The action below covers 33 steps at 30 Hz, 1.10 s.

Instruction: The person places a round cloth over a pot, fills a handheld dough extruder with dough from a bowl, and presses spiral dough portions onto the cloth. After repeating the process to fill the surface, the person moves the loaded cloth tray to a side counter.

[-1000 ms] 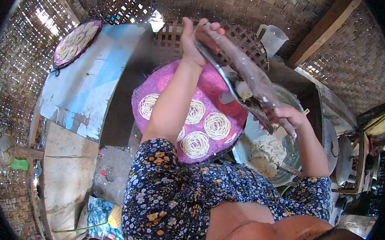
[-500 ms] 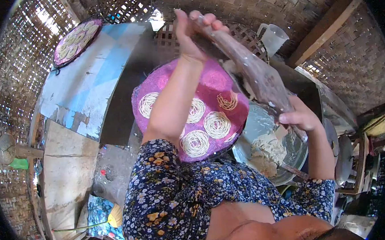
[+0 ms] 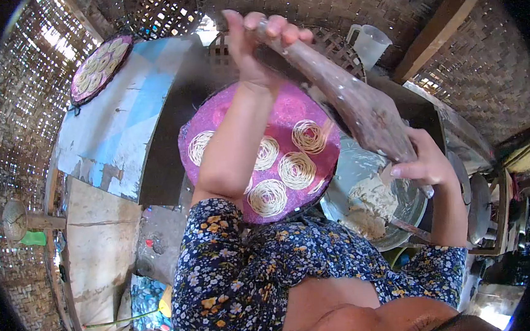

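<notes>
Both my hands are on a wooden noodle press that slants over the right side of a round pink mesh tray. My left hand has its fingers wrapped over the far upper handle, thumb sticking up. Around the near lower end, my right hand is closed. Several coiled noodle nests lie on the tray. One nest is close to the press's left side. My left forearm hides part of the tray. The underside of the press is out of sight.
At the right, a metal basin holds pale dough and a stick-like utensil. Another tray of nests rests on the blue-and-white board at upper left. A clear plastic jug stands by the woven wall.
The nest nearest the press has grown from a few loose, partial strands to a full round coil. Both hands keep their hold on the press, which has shifted only slightly.
</notes>
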### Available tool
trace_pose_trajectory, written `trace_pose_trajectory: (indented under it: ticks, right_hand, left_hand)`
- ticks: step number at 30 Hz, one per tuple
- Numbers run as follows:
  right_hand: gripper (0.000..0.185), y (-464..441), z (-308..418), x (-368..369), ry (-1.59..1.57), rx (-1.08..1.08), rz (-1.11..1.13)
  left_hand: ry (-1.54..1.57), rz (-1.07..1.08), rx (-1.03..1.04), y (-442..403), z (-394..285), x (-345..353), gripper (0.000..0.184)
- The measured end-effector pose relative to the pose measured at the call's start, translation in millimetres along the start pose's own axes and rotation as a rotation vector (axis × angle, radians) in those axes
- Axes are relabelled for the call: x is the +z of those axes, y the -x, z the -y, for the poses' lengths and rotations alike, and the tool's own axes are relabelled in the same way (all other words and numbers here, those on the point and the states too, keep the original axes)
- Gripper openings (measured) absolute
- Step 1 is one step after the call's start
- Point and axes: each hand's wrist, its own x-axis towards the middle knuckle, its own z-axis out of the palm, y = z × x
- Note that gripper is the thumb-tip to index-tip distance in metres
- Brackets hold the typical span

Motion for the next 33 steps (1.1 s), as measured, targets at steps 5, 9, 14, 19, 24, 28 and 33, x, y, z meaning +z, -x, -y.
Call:
trace_pose_trajectory:
  ticks: [5,9,14,19,24,28,33]
  right_hand:
    - [0.075,-10.1,9.4,11.0,-0.011,-0.039,-0.006]
    - [0.074,-8.3,-11.6,17.2,-0.072,-0.03,0.053]
    - [0.077,8.1,-22.6,18.7,-0.117,0.045,0.064]
    - [0.079,19.0,-33.1,15.6,-0.111,0.067,0.054]
    - [0.079,20.6,-40.2,19.5,-0.15,0.001,-0.031]
    - [0.079,19.6,-37.3,18.7,-0.122,0.006,-0.008]
    - [0.079,17.0,-44.4,21.4,-0.063,-0.026,-0.052]
  left_hand:
    - [-0.046,0.067,-0.065,-7.4,-25.6,13.1,0.048]
    - [-0.171,-0.122,-0.062,5.3,-21.5,30.5,0.037]
    - [-0.075,-0.163,-0.083,24.5,-2.4,16.5,0.048]
    - [-0.017,-0.189,-0.199,24.9,12.9,9.3,0.04]
    - [-0.62,-0.168,-0.744,46.2,36.4,-31.4,0.066]
    - [-0.995,-0.149,-1.012,100.9,59.8,-79.5,0.071]
    - [-0.88,-0.438,-1.174,93.8,64.5,-35.2,0.06]
